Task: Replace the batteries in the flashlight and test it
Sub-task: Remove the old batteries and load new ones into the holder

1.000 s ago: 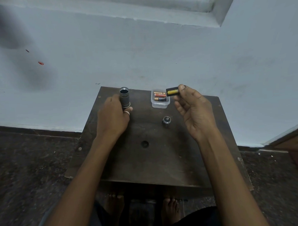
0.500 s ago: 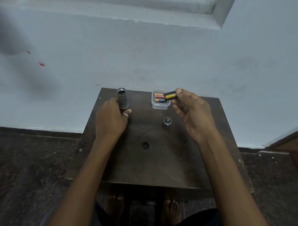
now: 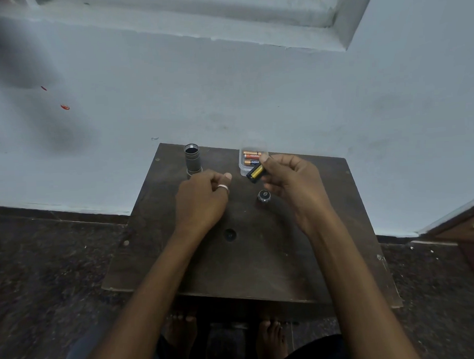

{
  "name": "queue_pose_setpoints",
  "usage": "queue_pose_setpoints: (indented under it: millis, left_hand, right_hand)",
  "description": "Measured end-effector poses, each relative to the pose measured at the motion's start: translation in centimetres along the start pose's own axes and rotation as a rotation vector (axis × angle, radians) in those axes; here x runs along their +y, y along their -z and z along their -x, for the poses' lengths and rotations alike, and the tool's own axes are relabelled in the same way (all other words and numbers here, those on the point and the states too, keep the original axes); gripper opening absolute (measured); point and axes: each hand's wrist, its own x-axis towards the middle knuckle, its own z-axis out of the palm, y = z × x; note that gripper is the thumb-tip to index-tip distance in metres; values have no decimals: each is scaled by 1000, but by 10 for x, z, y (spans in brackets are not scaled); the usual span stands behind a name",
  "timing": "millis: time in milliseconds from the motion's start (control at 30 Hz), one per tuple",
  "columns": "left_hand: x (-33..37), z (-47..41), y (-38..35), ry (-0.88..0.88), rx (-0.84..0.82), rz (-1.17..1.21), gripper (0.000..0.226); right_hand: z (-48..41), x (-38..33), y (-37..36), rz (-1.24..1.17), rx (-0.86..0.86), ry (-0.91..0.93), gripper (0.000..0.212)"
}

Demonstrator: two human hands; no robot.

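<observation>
Flashlight [image 3: 193, 161]: open, upright, 11 o'clock on counter [image 3: 261, 259].
Right hand [image 3: 293, 182]: grip pinching battery carrier [image 3: 256, 173], 12 o'clock.
Left hand [image 3: 204, 199]: loosely curled, empty.
Done: cap [image 3: 263, 195] off, mid-counter.
Left: fresh batteries [image 3: 252, 154] in, reload, close, test.

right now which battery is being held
The yellow battery in a black holder, pinched by the right hand; the two orange-and-black batteries lie in the clear plastic box.

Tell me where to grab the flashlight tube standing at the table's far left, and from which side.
Wrap the grip round the middle of the tube, coming in sideways from the near right, where the left hand hovers empty. It stands upright on its wider end, open end up, so a side hold should keep it level. The right hand is busy pinching the holder.
</observation>
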Motion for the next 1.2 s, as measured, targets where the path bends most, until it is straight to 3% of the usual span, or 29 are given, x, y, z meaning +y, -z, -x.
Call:
queue_pose_setpoints:
  millis: [133,233,433,567,700,1200]
  left_hand:
    - [20,1,-2,277,-291,640,30]
    - [26,2,-1,309,-416,771,34]
    - [24,2,0,320,-448,914,23]
    - [21,-3,1,353,-440,980,18]
    - [17,-7,0,360,-396,995,23]
    - [10,-8,-5,296,-278,792,12]
  right_hand:
    - [1,-3,-2,46,-9,54,27]
    - [2,0,-3,59,-27,92,31]
    - [1,6,-7,170,-32,173,22]
    - [1,6,-9,228,-38,236,15]
    - [2,7,-10,419,-29,381,26]
    - [1,21,-7,849,-99,739,39]
